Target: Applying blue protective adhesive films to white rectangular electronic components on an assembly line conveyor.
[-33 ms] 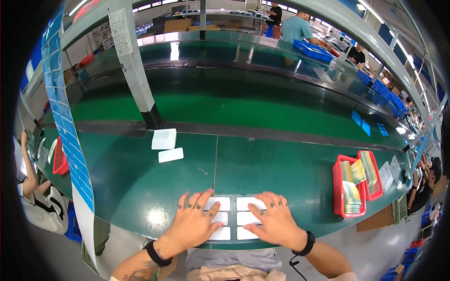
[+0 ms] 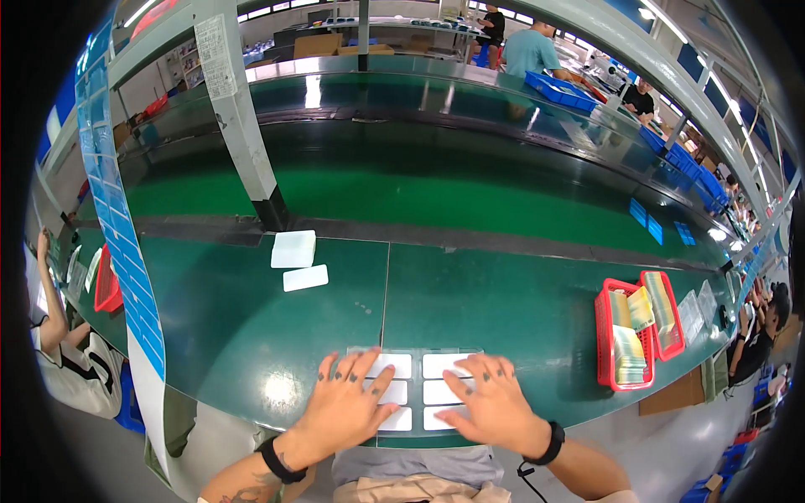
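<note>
On the green table in front of me lie white rectangular cards [image 2: 439, 391] in two columns of three, on what looks like a clear plastic sheet or tray [image 2: 417, 355]. My left hand [image 2: 342, 401] is over the left column, palm down with fingers spread, its thumb and index finger covering parts of the cards. Mirroring it, my right hand [image 2: 501, 409] spreads its fingers over the outer part of the right column. Neither hand grips anything. Whether the fingertips touch the cards cannot be told.
A white stack [image 2: 293, 249] and a loose white card [image 2: 305, 277] lie farther left. Red baskets [image 2: 600, 335] of packed cards stand at right. A grey post [image 2: 239, 126] rises beyond the table edge, and a blue-patterned strip [image 2: 126, 243] hangs at left. Other people work nearby.
Both hands have shifted slightly, with the left fingers a little lower and the right thumb and fingers drawn slightly outward. The cards stay where they were.
</note>
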A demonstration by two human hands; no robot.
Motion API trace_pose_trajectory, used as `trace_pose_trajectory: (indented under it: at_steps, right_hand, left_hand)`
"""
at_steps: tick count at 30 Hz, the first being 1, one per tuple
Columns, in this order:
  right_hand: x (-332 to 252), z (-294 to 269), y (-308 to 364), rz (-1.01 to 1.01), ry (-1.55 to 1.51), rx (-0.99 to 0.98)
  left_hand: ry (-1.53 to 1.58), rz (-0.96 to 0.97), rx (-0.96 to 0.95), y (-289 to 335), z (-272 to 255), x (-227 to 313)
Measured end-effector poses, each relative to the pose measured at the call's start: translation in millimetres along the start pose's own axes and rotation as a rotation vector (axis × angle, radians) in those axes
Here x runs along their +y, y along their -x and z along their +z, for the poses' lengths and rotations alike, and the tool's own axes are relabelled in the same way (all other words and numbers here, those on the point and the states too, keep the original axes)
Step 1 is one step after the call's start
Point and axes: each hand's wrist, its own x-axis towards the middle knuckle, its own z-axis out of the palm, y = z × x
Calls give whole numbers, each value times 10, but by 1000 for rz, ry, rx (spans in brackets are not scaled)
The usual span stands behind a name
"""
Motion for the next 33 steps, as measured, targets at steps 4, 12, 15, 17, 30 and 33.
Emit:
trace_pose_trajectory:
  at_steps: [4, 12, 15, 17, 30, 33]
  right_hand:
    - [-291, -25, 242, 12, 29, -64]
    - [-298, 108, 303, 79, 40, -79]
    - [-306, 66, 233, 114, -17, -91]
    - [-225, 58, 232, 145, -140, -130]
    - [-600, 242, 632, 79, -33, -133]
    - [-555, 246, 607, 93, -128, -117]
  left_hand:
    - [81, -26, -21, 274, 15, 176]
    - [-12, -7, -25, 349, 143, 211]
    - [34, -17, -25, 342, 202, 232]
    - [40, -30, -16, 359, 197, 234]
    - [-15, -76, 75, 799, 330, 441]
    - [-48, -81, 59, 807, 417, 474]
